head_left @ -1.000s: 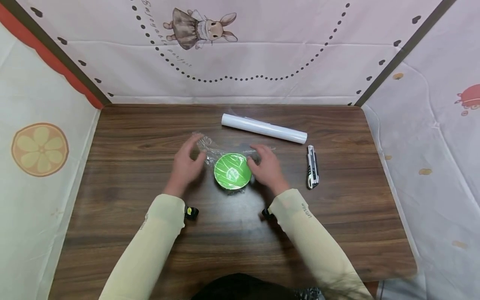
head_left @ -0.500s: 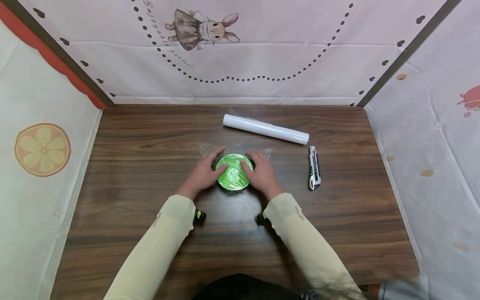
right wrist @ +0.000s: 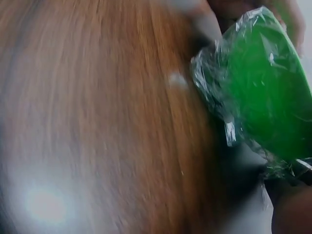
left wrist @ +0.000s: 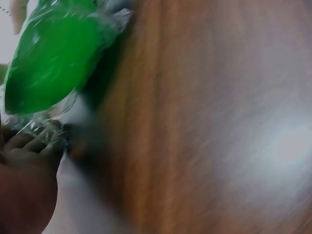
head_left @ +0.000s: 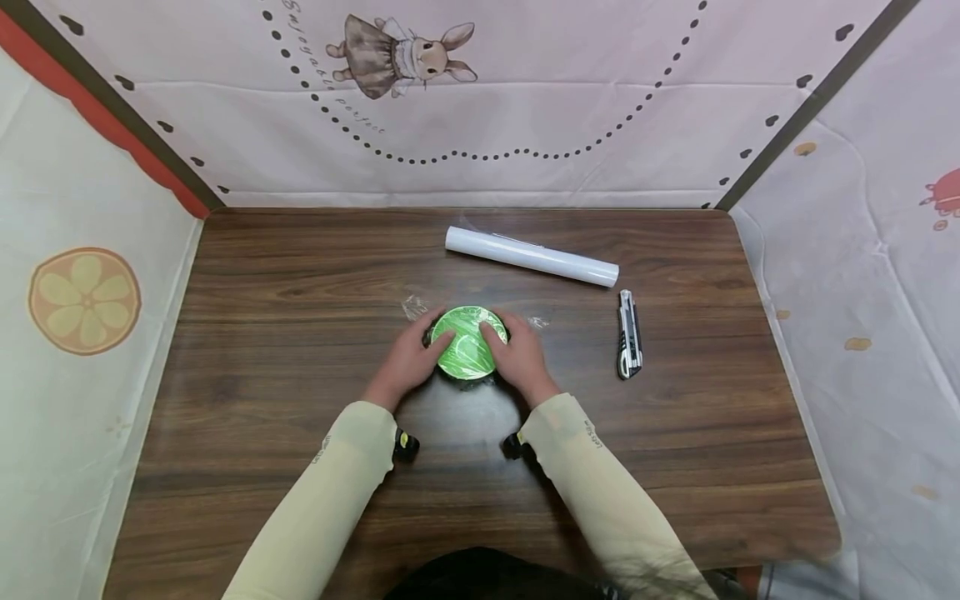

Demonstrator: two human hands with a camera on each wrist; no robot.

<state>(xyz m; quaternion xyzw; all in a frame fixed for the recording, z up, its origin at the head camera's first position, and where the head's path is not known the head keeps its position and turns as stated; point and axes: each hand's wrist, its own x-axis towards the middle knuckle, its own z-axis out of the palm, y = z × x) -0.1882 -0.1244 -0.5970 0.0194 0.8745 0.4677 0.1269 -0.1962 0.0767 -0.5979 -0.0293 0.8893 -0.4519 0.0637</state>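
A round green bowl (head_left: pixel 467 354) wrapped in clear cling film stands between both hands in the head view. My left hand (head_left: pixel 408 357) grips its left side, thumb over the rim and fingers around the outer wall. On the other side my right hand (head_left: pixel 522 354) holds it the same way. Crumpled cling film (right wrist: pixel 212 80) clings to the bowl's wall in the right wrist view. In the left wrist view, curled fingers (left wrist: pixel 36 141) press film near the green wall (left wrist: pixel 56 58). Loose film ends (head_left: pixel 414 307) stick out past the left fingers. Both wrist views are blurred.
A white roll (head_left: pixel 532 257) of film lies behind the bowl, slanting to the right. A utility knife (head_left: pixel 628 335) lies to the right on the brown wooden table (head_left: pixel 300 267). Printed cloth hangs (head_left: pixel 525 108) at the back and both sides.
Both hands have come in from the loose film beside the bowl and now clasp its sides. The spread film has been gathered in, with only small ends showing.
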